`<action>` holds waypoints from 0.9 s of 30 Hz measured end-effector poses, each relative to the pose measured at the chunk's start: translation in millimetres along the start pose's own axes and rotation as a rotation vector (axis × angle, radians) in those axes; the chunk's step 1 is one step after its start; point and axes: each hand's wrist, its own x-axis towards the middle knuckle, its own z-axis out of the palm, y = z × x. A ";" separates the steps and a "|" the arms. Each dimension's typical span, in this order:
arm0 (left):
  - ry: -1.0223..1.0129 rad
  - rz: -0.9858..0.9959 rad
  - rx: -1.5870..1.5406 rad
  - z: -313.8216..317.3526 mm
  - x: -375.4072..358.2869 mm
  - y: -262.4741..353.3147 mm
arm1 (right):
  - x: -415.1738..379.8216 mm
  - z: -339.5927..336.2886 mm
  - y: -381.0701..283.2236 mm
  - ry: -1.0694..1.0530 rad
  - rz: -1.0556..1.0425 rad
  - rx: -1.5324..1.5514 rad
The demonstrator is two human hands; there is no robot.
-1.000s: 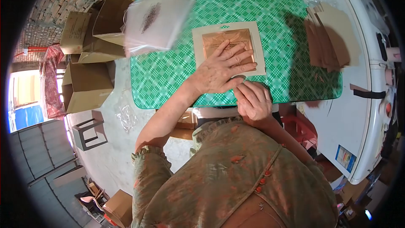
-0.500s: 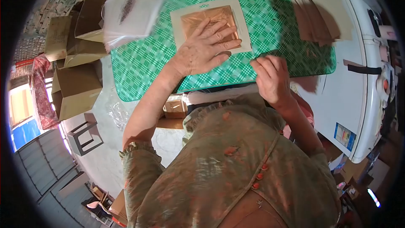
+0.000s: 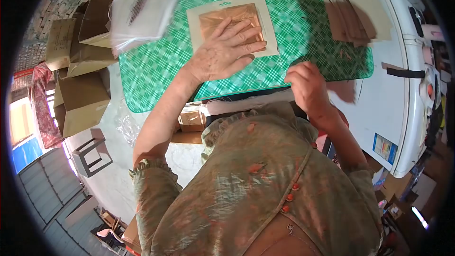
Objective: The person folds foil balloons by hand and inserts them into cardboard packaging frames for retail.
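My left hand (image 3: 222, 53) lies flat with its fingers spread over a copper-coloured, shiny packet (image 3: 211, 18). That packet rests on a cream card (image 3: 271, 33) with a small green mark at its top edge. Below and right of the card, over the front edge of the table, is my right hand (image 3: 307, 85). Its fingers are curled together, and whatever they hold, if anything, is too small to make out.
Clear plastic sleeves (image 3: 142, 12) lie at the left of the green checked tablecloth (image 3: 161, 76). Brown and cream card sheets (image 3: 348, 14) are piled at the right. Open cardboard boxes (image 3: 85, 97) stand left of the table, a white appliance (image 3: 384, 109) on the right.
The whole view has shifted slightly. My right hand has curled in a little more and turned near the table edge. My left hand stays on the packet.
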 end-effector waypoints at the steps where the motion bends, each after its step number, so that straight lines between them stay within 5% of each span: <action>1: 0.003 0.001 0.000 0.0 -0.2 0.2 | 2.1 -1.3 1.9 0.003 0.028 0.052; 4: 0.004 -0.002 0.001 1.0 -0.8 0.9 | 20.3 0.8 -1.9 0.064 0.142 0.101; 16: -0.002 -0.007 -0.004 1.9 -0.4 -0.6 | 42.9 13.6 13.1 -0.162 -0.074 -0.221; 27: 0.011 0.013 -0.022 4.0 -0.2 -5.0 | 28.7 -3.6 -45.3 -0.245 -0.219 0.140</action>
